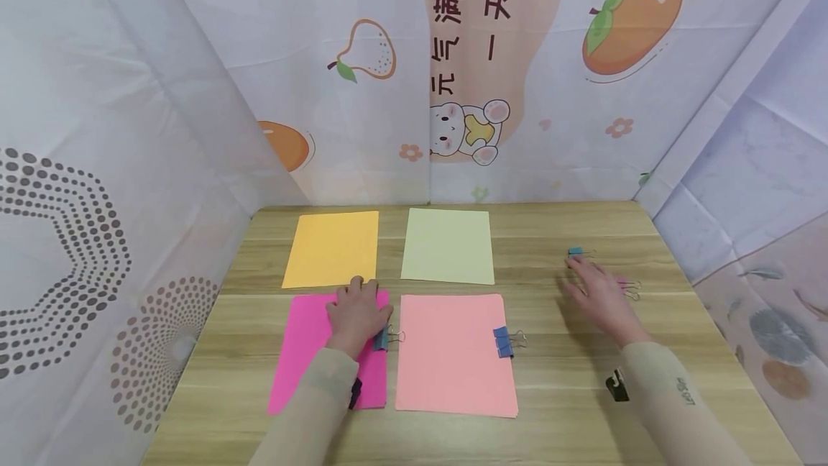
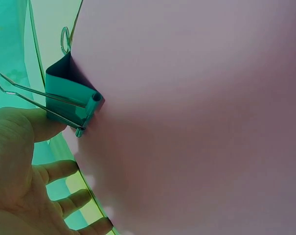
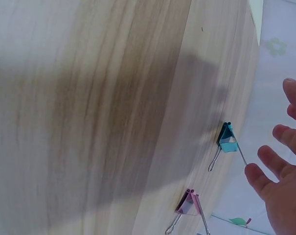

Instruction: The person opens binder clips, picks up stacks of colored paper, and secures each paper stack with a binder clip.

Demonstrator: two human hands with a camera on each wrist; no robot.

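In the head view my left hand [image 1: 357, 318] rests on the magenta paper [image 1: 307, 340], fingers spread toward its far edge. A teal binder clip [image 1: 381, 339] bites the right edge of that paper. The left wrist view shows the thumb against this clip [image 2: 72, 93] and other fingertips at the paper's edge. My right hand [image 1: 601, 299] hovers over the right side of the table, fingers loosely extended and holding nothing. Its fingertips are close to a smaller teal binder clip [image 1: 575, 252]. A pink binder clip [image 3: 189, 203] stands nearby, partly hidden by the hand in the head view.
Pink paper [image 1: 453, 358] lies right of the magenta paper, with a blue binder clip [image 1: 503, 342] on its right edge. Behind are orange paper [image 1: 333, 249] and pale green paper [image 1: 448, 245]. Printed curtains [image 1: 362, 128] surround the wooden table [image 1: 550, 408] at the back and sides.
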